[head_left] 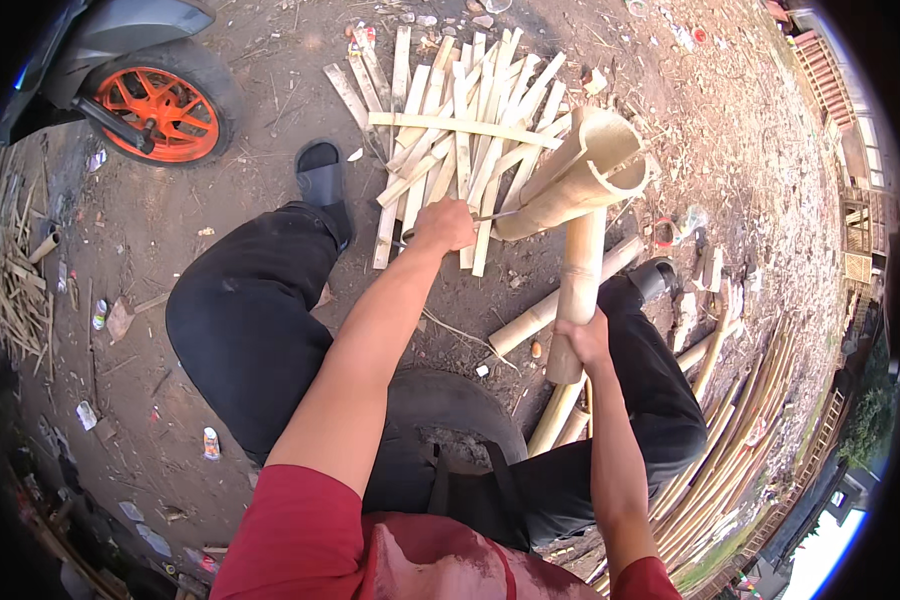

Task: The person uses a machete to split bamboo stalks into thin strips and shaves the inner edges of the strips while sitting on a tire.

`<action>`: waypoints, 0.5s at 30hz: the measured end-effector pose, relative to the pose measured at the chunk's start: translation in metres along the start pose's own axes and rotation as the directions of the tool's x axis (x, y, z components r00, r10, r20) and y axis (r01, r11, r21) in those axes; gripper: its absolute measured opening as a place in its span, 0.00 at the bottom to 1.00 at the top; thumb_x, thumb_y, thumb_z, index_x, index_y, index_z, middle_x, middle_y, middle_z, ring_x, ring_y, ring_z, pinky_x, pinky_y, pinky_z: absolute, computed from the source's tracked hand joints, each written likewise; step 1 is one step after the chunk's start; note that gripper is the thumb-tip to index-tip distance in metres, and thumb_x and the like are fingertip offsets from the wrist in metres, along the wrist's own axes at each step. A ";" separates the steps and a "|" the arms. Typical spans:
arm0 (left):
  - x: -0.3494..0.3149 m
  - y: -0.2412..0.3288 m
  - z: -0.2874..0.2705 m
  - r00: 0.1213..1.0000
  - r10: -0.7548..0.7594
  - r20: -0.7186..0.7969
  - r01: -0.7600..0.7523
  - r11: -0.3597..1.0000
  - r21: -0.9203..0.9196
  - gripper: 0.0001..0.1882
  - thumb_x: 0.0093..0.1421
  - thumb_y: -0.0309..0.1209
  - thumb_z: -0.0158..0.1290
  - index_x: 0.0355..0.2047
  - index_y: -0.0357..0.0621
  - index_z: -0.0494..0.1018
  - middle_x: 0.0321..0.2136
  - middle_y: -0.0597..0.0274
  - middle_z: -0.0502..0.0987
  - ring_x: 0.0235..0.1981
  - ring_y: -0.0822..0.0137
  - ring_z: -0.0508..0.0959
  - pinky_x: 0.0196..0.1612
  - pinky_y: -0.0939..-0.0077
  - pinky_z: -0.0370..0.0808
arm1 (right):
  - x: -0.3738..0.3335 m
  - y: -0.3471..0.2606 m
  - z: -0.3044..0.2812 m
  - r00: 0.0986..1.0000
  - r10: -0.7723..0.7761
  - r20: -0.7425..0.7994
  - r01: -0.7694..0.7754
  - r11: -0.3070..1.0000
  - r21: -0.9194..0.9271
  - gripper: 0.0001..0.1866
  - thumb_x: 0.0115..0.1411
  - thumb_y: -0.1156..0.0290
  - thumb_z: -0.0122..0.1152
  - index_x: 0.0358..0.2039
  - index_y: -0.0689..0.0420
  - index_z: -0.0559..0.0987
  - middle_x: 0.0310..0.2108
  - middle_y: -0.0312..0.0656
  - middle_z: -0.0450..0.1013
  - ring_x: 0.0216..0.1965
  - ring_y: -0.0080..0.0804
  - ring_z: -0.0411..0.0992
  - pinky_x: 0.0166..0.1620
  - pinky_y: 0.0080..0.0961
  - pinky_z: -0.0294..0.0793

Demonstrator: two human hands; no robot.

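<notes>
My left hand [444, 226] is closed round the handle of a knife, whose thin blade [502, 214] runs to the lower part of a wide bamboo tube [550, 195]. That tube leans up to the right, with a split down its wall and its open end facing up. In my right hand [584, 338] is a shorter bamboo length [579, 270], gripped near its lower end. Its upper end meets the wide tube's rim in the picture; whether they touch I cannot tell. Beyond the knife lies a loose heap of split bamboo strips [460, 110].
A tyre [450, 400] lies between my legs. Another bamboo piece [530, 325] rests by my right foot, with long poles [730, 450] at the right. A motorbike wheel [165, 105] with an orange rim stands at the far left. Litter and chips dot the dirt ground.
</notes>
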State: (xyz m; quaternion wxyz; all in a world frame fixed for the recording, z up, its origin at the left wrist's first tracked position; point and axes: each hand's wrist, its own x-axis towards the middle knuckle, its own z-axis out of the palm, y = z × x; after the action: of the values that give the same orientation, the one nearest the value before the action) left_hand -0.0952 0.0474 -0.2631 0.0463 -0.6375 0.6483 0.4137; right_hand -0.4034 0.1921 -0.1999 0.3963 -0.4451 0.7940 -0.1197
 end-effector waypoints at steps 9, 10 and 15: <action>-0.004 -0.007 -0.005 0.996 -0.083 -0.038 0.083 0.996 -0.013 0.19 0.55 0.34 0.60 0.44 0.38 0.83 0.47 0.44 0.83 0.50 0.46 0.84 0.52 0.55 0.81 | -0.056 -0.159 -0.167 0.837 -0.415 -0.355 0.413 0.906 -0.086 0.31 0.43 0.72 0.71 0.50 0.69 0.75 0.38 0.51 0.79 0.37 0.40 0.79 0.44 0.36 0.80; -0.003 0.000 -0.005 0.996 -0.073 -0.054 0.072 0.997 -0.015 0.18 0.55 0.34 0.61 0.44 0.38 0.83 0.47 0.44 0.83 0.50 0.46 0.83 0.52 0.55 0.81 | -0.058 -0.167 -0.194 0.772 -0.478 -0.418 0.485 0.869 -0.098 0.30 0.45 0.72 0.72 0.50 0.69 0.75 0.39 0.51 0.79 0.37 0.39 0.79 0.43 0.35 0.79; -0.004 0.012 -0.001 0.995 -0.097 -0.008 0.097 0.995 0.000 0.17 0.57 0.34 0.60 0.45 0.41 0.84 0.48 0.47 0.83 0.50 0.50 0.84 0.52 0.56 0.82 | -0.067 -0.210 -0.241 0.542 -0.594 -0.595 0.715 0.698 -0.045 0.25 0.54 0.71 0.73 0.48 0.72 0.77 0.42 0.51 0.79 0.40 0.38 0.79 0.46 0.35 0.78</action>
State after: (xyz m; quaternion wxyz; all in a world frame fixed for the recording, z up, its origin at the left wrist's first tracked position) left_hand -0.1041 0.0478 -0.2549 0.0639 -0.6698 0.6169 0.4082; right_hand -0.4328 0.0859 0.1080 0.1103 -0.6101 0.6310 -0.4664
